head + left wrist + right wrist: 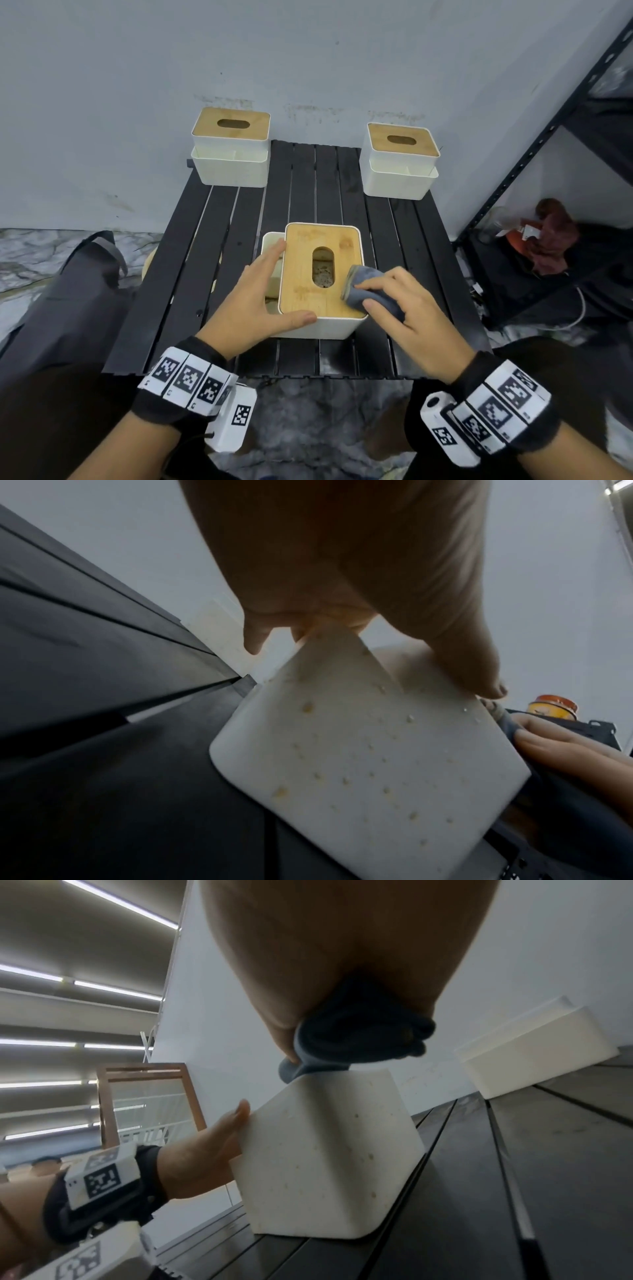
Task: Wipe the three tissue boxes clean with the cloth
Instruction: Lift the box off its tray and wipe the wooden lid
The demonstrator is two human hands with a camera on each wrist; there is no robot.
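Three white tissue boxes with bamboo lids stand on a black slatted table [308, 178]. The near box [322, 270] sits in the middle; its white side [359, 750] carries yellowish specks. The other two stand at the far left [230, 150] and far right [399, 161]. My left hand [270, 291] braces the near box at its front-left corner, fingers straight along the left side and thumb along the front edge. My right hand [383, 294] grips a bunched grey-blue cloth [366, 284] and presses it on the lid's near right corner [359, 1037].
A dark bag [78, 291] lies on the floor left of the table. A black metal shelf [534, 171] stands at the right with reddish items [555, 236] on its low level. The wall is close behind the far boxes.
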